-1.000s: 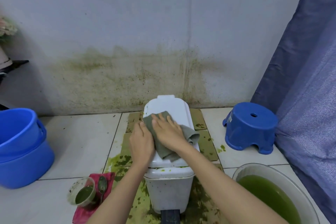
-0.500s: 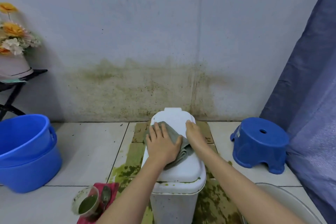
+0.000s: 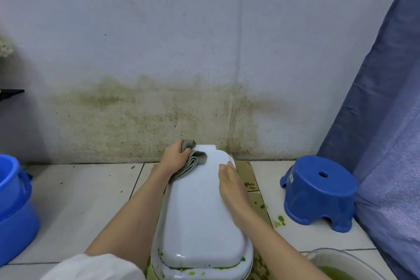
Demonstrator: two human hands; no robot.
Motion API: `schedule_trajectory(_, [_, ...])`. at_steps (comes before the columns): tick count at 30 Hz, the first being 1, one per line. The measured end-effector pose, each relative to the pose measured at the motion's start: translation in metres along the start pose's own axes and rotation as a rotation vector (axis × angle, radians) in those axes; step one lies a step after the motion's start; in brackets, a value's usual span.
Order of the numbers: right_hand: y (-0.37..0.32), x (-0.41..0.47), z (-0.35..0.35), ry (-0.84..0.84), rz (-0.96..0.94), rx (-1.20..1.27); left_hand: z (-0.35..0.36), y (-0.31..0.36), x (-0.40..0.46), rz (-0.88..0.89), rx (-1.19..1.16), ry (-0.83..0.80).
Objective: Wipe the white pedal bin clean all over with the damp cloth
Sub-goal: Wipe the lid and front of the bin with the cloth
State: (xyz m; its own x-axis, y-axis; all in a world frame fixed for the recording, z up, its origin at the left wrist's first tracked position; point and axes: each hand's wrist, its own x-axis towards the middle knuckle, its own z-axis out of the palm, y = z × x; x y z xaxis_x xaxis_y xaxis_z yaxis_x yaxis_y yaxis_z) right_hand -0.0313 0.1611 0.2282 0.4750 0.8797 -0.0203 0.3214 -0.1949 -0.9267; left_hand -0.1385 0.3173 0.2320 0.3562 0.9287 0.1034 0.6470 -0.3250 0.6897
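Since a second ago the cloth (image 3: 193,161) has passed from the right hand to the left and travelled from the middle of the lid to its far left corner, near the stained wall (image 3: 145,120). Now the left hand (image 3: 173,158) has its grip clenched round the bunched grey cloth, pressing its folds against the lid's edge, while the right hand (image 3: 231,185) lies flat and released along the lid's right side, steadying it. Low in the centre of the frame stands the white pedal bin (image 3: 200,218), on the tiled floor (image 3: 75,200), with green grime left along the near rim of the lid. I judge the bin light, hollow plastic, smooth and likely slick when wet, so it would tip or slide under a hard push; bracing it by the lid's side or rim, as the flat hand does, seems wise. Being soft and limp, the cloth is best kept bunched in the palm. To the right sits a blue stool (image 3: 318,191); blue buckets (image 3: 13,207) are at the left edge.
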Motion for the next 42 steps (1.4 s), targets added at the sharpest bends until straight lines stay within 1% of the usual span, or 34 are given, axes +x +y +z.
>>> schedule_trajectory(2, [0.0,0.001,0.0,0.004,0.017,-0.033,0.004,0.0,-0.007,-0.025,-0.021,0.081])
schedule_trajectory(5, [0.0,-0.002,0.001,0.006,0.019,-0.061,0.005,0.0,-0.029,-0.085,0.064,0.191])
schedule_trajectory(7, [-0.006,-0.005,-0.001,0.009,0.028,-0.053,0.001,0.001,-0.053,-0.112,0.115,0.229])
schedule_trajectory(10, [-0.01,-0.007,-0.004,0.043,0.093,0.047,-0.002,0.004,-0.099,-0.089,0.125,0.194])
schedule_trajectory(13, [-0.014,-0.018,-0.008,0.01,0.132,0.161,-0.013,0.011,-0.149,-0.057,0.183,0.171])
schedule_trajectory(15, [-0.016,-0.026,-0.012,0.051,0.162,0.255,-0.016,0.02,-0.175,-0.043,0.24,0.171])
schedule_trajectory(16, [-0.017,-0.031,-0.015,0.073,0.175,0.265,-0.017,0.024,-0.187,-0.039,0.255,0.174])
schedule_trajectory(18, [-0.019,-0.041,-0.02,0.091,0.168,0.184,-0.017,0.03,-0.21,-0.036,0.274,0.185])
schedule_trajectory(19, [-0.02,-0.045,-0.021,0.068,0.149,0.108,-0.016,0.032,-0.221,-0.039,0.28,0.196])
schedule_trajectory(23, [-0.017,-0.054,-0.022,-0.117,0.084,-0.192,-0.003,0.035,-0.251,-0.113,0.345,0.225])
schedule_trajectory(25, [-0.012,-0.062,-0.021,-0.139,0.034,-0.236,0.01,0.033,-0.257,-0.119,0.351,0.247])
schedule_trajectory(27, [-0.005,-0.066,-0.019,-0.114,0.0,-0.218,0.019,0.029,-0.256,-0.07,0.4,0.251])
schedule_trajectory(31, [-0.002,-0.057,-0.015,-0.066,-0.001,-0.15,0.019,0.033,-0.231,-0.049,0.469,0.16])
schedule_trajectory(34, [0.001,-0.053,-0.013,-0.048,-0.014,-0.092,0.013,0.037,-0.188,-0.008,0.506,0.074])
schedule_trajectory(39, [0.013,-0.052,-0.011,0.031,-0.04,-0.059,0.016,0.04,-0.095,-0.053,0.519,-0.035])
schedule_trajectory(40, [0.014,-0.05,-0.011,0.043,-0.049,-0.054,0.019,0.044,-0.084,-0.022,0.529,-0.065])
schedule_trajectory(42, [0.014,-0.047,-0.013,0.057,-0.051,-0.05,0.024,0.052,-0.078,0.119,0.56,-0.158])
